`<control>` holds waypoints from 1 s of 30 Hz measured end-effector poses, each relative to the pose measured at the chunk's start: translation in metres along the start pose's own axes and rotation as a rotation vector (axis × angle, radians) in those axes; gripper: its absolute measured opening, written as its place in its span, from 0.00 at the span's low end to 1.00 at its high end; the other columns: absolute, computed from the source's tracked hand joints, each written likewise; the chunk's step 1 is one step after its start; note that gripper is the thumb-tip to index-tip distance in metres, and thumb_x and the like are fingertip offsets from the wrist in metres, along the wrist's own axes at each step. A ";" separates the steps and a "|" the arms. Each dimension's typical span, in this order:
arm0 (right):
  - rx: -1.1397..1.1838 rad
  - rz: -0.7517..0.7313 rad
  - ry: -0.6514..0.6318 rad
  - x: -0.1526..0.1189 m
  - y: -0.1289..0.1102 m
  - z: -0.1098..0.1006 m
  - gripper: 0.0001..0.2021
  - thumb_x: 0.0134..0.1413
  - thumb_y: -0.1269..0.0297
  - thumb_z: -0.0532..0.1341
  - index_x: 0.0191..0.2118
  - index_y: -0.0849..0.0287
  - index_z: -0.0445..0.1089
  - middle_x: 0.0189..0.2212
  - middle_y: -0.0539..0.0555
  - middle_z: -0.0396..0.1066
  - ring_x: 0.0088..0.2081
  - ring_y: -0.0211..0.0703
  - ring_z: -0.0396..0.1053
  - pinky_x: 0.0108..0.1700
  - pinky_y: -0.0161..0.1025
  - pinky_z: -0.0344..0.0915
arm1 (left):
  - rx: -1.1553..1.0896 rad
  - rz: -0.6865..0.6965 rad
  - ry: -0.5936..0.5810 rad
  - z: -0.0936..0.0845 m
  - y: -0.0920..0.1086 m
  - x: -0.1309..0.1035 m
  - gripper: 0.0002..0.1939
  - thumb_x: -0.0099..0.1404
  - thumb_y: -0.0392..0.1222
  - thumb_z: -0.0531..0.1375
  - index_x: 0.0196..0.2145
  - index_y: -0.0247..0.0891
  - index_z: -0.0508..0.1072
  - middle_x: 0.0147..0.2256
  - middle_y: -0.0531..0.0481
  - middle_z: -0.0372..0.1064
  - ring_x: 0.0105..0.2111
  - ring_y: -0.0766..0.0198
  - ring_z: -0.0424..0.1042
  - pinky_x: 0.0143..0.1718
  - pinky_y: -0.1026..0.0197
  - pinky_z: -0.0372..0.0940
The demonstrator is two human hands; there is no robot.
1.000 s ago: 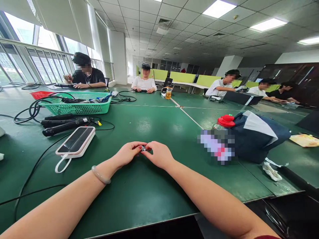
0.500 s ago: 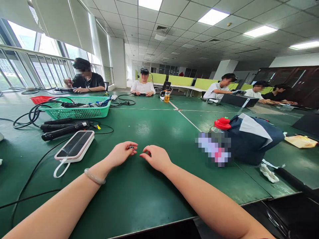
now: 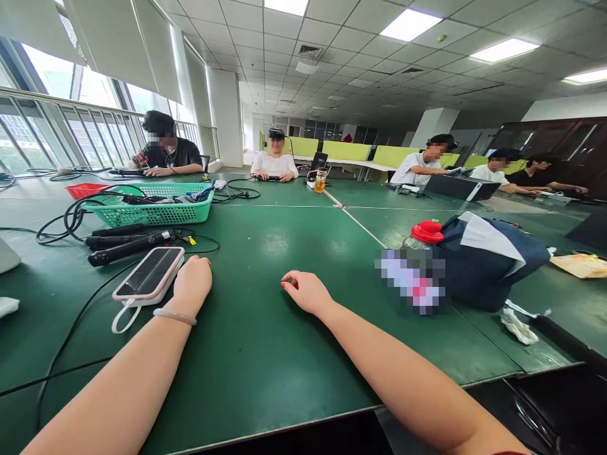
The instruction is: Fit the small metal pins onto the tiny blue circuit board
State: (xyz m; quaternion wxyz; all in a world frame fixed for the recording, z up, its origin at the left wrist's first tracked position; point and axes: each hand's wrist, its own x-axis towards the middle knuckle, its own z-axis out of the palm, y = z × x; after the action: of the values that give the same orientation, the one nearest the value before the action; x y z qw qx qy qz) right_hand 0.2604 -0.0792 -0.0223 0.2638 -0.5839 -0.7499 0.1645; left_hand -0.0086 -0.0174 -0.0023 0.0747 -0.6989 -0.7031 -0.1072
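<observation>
Phone-like device (image 3: 149, 272), white-cased with a pink rim, is lying screen-up on the green table (image 3: 265, 354), just left of the person's left hand (image 3: 193, 278). Its broad back is probably keeping it steady. Its white cord loop (image 3: 114, 321) is trailing off the near end, seemingly because the cord is joining the case there. The left hand is showing its knuckles, fingers folding out of sight beyond them; from where I'm standing, I cannot tell how closed it is, what it is gripping, or whether it is touching the case. The right hand (image 3: 308, 292) is hanging well apart, half open, thumb and fingers curving loosely around a small gap, with nothing showing in it.

Beyond the device, black wand-like handles (image 3: 130, 248) are lying together, and a green basket (image 3: 190, 213) is gathering darker gear, likely so the loose pieces are sitting together.

The device's long axis is running slantwise: the corded end is facing near and left, while the far end is pointing away from the person and rightward.
</observation>
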 end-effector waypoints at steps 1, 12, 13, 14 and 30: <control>0.004 -0.002 -0.004 0.000 0.000 0.000 0.10 0.57 0.59 0.54 0.38 0.55 0.69 0.24 0.48 0.69 0.27 0.37 0.64 0.27 0.33 0.56 | 0.006 0.002 -0.006 0.000 0.000 0.000 0.21 0.55 0.26 0.47 0.43 0.29 0.73 0.43 0.34 0.68 0.39 0.52 0.72 0.41 0.57 0.65; -0.005 -0.025 -0.037 0.000 -0.001 -0.001 0.10 0.56 0.60 0.54 0.38 0.56 0.70 0.25 0.48 0.70 0.27 0.36 0.65 0.29 0.33 0.57 | -0.026 -0.015 -0.025 0.004 -0.009 0.005 0.15 0.58 0.35 0.52 0.40 0.33 0.73 0.40 0.37 0.71 0.39 0.51 0.71 0.40 0.56 0.64; -0.006 -0.030 -0.034 0.000 -0.001 -0.001 0.10 0.56 0.60 0.54 0.38 0.56 0.70 0.25 0.48 0.70 0.27 0.36 0.65 0.29 0.33 0.57 | -0.032 -0.011 -0.022 0.004 -0.010 0.006 0.15 0.58 0.36 0.52 0.41 0.33 0.73 0.40 0.36 0.71 0.40 0.50 0.70 0.40 0.56 0.64; -0.005 -0.035 -0.032 0.000 0.000 -0.001 0.10 0.56 0.60 0.54 0.38 0.56 0.70 0.25 0.48 0.70 0.27 0.36 0.65 0.28 0.33 0.57 | -0.038 -0.006 -0.018 0.005 -0.010 0.006 0.15 0.58 0.37 0.53 0.41 0.33 0.73 0.40 0.36 0.71 0.40 0.49 0.70 0.41 0.55 0.64; 0.073 -0.063 -0.078 -0.001 -0.005 0.001 0.08 0.55 0.63 0.55 0.38 0.56 0.70 0.26 0.49 0.69 0.29 0.36 0.65 0.31 0.33 0.59 | -0.329 0.048 -0.080 0.013 -0.003 0.013 0.18 0.61 0.39 0.48 0.45 0.37 0.72 0.40 0.42 0.70 0.40 0.55 0.69 0.41 0.58 0.63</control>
State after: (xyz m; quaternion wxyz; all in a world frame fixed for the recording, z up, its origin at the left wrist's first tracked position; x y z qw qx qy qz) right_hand 0.2554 -0.0816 -0.0207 0.2608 -0.5432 -0.7711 0.2059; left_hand -0.0110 -0.0014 -0.0121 -0.0659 -0.7220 -0.6616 -0.1911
